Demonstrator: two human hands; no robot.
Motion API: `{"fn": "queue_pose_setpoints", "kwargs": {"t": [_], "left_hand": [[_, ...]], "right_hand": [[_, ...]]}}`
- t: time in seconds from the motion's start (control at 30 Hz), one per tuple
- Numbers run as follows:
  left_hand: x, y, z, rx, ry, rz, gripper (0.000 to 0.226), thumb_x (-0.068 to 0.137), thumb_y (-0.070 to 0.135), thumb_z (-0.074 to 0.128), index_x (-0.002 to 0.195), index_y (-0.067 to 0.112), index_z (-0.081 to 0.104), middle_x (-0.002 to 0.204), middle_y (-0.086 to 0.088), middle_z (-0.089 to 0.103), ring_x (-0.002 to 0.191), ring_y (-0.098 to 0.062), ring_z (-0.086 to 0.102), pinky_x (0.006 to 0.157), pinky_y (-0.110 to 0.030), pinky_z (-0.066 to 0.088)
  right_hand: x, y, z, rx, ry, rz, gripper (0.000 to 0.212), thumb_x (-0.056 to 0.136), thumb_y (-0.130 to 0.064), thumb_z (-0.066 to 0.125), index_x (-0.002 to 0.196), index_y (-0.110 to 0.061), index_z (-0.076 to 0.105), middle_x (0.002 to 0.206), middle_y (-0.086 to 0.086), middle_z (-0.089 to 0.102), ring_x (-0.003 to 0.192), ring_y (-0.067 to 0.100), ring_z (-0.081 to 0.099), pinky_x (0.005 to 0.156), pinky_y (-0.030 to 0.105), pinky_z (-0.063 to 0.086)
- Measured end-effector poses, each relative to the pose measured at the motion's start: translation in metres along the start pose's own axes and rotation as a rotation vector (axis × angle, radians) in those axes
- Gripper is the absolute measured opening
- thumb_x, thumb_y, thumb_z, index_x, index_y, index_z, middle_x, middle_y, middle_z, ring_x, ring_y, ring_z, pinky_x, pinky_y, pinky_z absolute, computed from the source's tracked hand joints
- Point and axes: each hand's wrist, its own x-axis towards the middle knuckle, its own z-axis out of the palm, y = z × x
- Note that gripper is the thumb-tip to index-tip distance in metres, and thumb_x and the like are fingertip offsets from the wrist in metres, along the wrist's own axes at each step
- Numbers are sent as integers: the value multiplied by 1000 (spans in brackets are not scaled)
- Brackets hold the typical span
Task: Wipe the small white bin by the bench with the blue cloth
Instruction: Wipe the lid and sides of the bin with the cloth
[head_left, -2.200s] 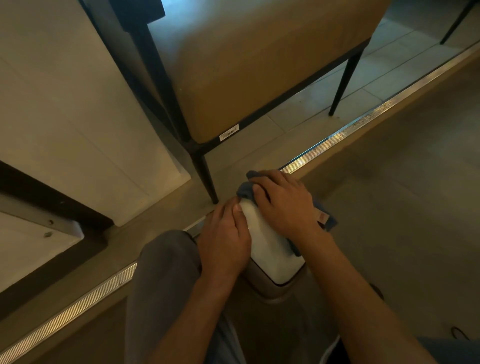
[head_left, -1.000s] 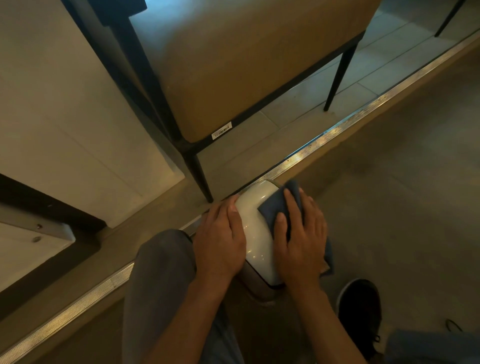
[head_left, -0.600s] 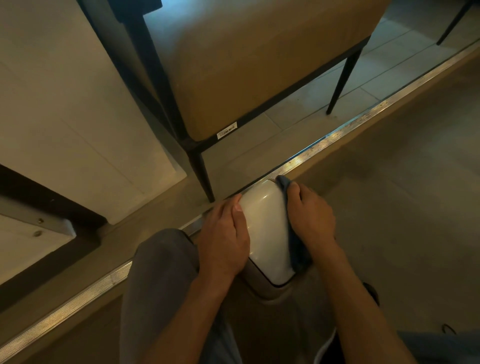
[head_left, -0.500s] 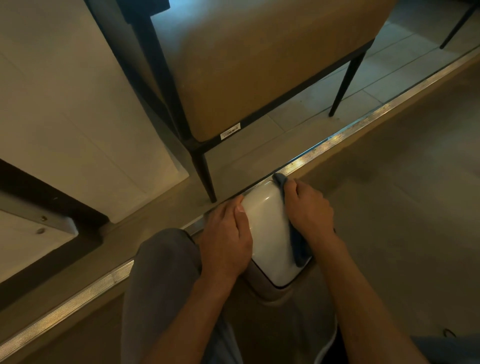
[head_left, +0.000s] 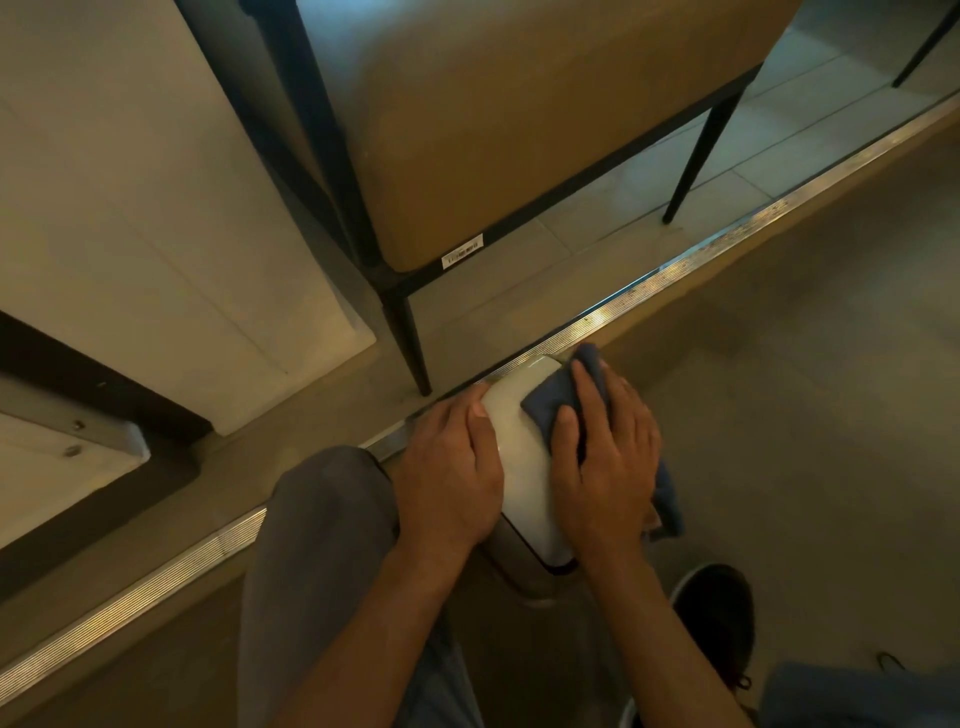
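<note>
The right hand (head_left: 605, 467) is now pressing the blue cloth (head_left: 558, 402) flat on top of the white bin (head_left: 522, 467), fingers spread, having come up from the bin's right side half a second ago. The left hand (head_left: 449, 470) is still bracing the bin's left flank. The bin is sitting between both grips, just short of the bench (head_left: 545, 130) leg. The wipe looks to be carrying on across the lid.

One white sticker (head_left: 462, 251) on the bench (head_left: 545, 119) frame — print (tiny, blurred) unreadable.

Right hand (head_left: 605, 467) presses blue cloth (head_left: 558, 402) flat on white bin (head_left: 519, 452) lid; left hand (head_left: 449, 473) steadies the bin's side.
</note>
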Motion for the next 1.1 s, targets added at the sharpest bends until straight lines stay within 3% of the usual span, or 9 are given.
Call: {"fn": "queue_pose_setpoints", "kwargs": {"t": [0.13,0.23,0.43,0.57,0.67,0.87,1.0,1.1], "left_hand": [[-1,1,-1,-23,8,-7,57,102,49,20,141,24,55,133,3,62,117,-5,55,94,-15,37],[-1,3,-1,-27,10,-10,58,102,49,20,139,23,56,131,0,62,116,-10,57,95,-21,41],[-1,3,2,-25,23,-29,50,105,41,26,138,23,57,131,0,62,117,-12,56,97,-25,42],[0,4,1,-17,26,-38,47,105,40,27,138,25,57,131,3,62,116,-10,55,95,-24,40],[0,4,2,-40,23,-37,48,105,41,26,137,24,58,130,3,62,116,-11,56,96,-26,43],[0,3,3,-24,24,-33,53,104,44,21,133,23,60,128,2,63,114,-11,57,92,-24,43],[1,4,3,-51,26,-39,52,104,44,22,137,24,57,129,1,62,114,-13,58,97,-34,49],[0,2,3,-41,22,-36,53,104,45,22,140,25,55,132,3,62,117,-12,56,98,-33,49]], "right_hand": [[-6,1,0,11,40,159,52,101,-41,31,149,-23,41,147,7,47,134,27,44,111,53,33],[15,-4,-3,31,1,254,51,98,-42,30,139,-21,53,132,8,59,119,27,54,103,48,41],[56,-19,1,-122,-172,202,50,95,-42,23,113,-17,62,111,10,64,97,32,60,85,47,48],[60,-32,9,-222,-196,162,42,100,-39,31,126,-21,59,121,7,62,109,29,57,95,46,40],[50,-35,12,-251,-144,24,44,100,-40,32,130,-22,59,129,4,60,118,25,54,101,45,35],[16,-7,4,-84,-36,-226,43,101,-36,39,136,-21,59,149,2,49,142,23,39,118,47,24],[-8,-6,7,11,67,-22,45,101,-35,40,143,-22,52,154,3,42,147,21,29,121,46,18],[-5,-11,6,20,76,205,50,99,-41,35,147,-29,44,151,3,44,143,23,35,119,47,23]]}}
